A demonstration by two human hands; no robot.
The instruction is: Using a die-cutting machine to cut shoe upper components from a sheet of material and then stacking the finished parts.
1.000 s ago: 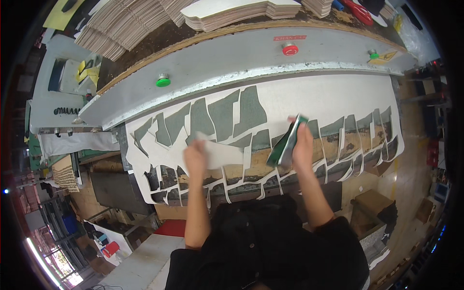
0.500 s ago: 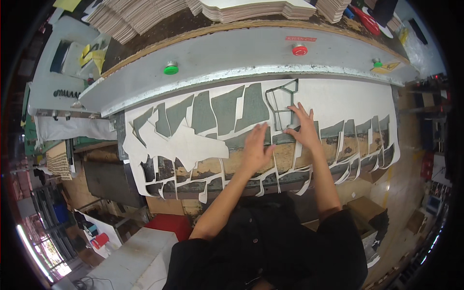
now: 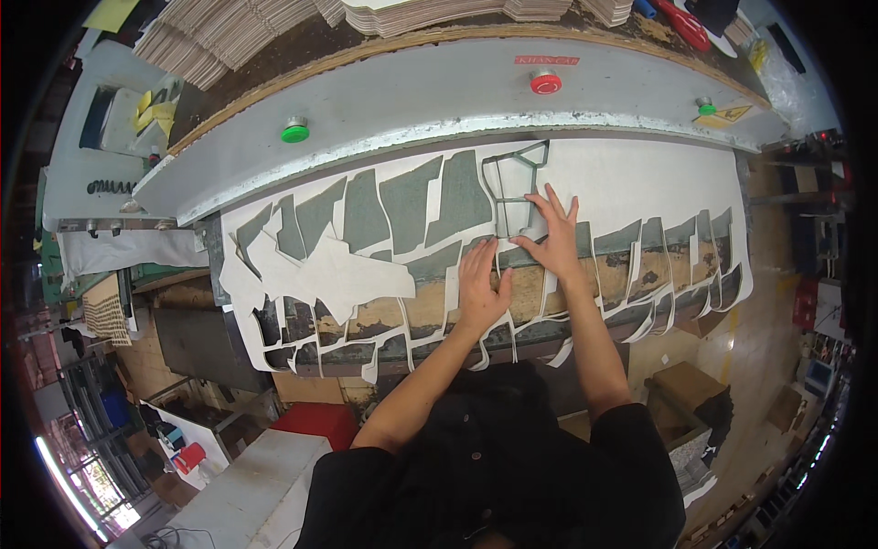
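A thin, dark metal cutting die [image 3: 515, 199] with crossbars stands on a white sheet [image 3: 640, 178], just right of a row of cut-out openings. My right hand [image 3: 554, 236] is open over its right side. The fingers are spread, with a fingertip by the crossbar and the thumb by the die's near end. My left hand [image 3: 480, 284] is open too. Its fingers lie side by side, thumb apart, and the fingertips are at the die's near left corner. Through the openings shows a worn grey-green cutting board [image 3: 407, 201]. Loose white scraps [image 3: 352, 274] lie on the sheet's left part.
Beyond the sheet runs a grey machine beam [image 3: 412, 101] with a red button [image 3: 546, 82] and green buttons [image 3: 294, 130]. Stacks of cut pieces [image 3: 439, 16] sit on the shelf above. A red box [image 3: 315, 421] and a cardboard box [image 3: 686, 389] stand on the near side.
The view has shifted slightly, moving the scene left and up. My left fingertips have come closer to the die's near end. My right hand stays at the die's right side.
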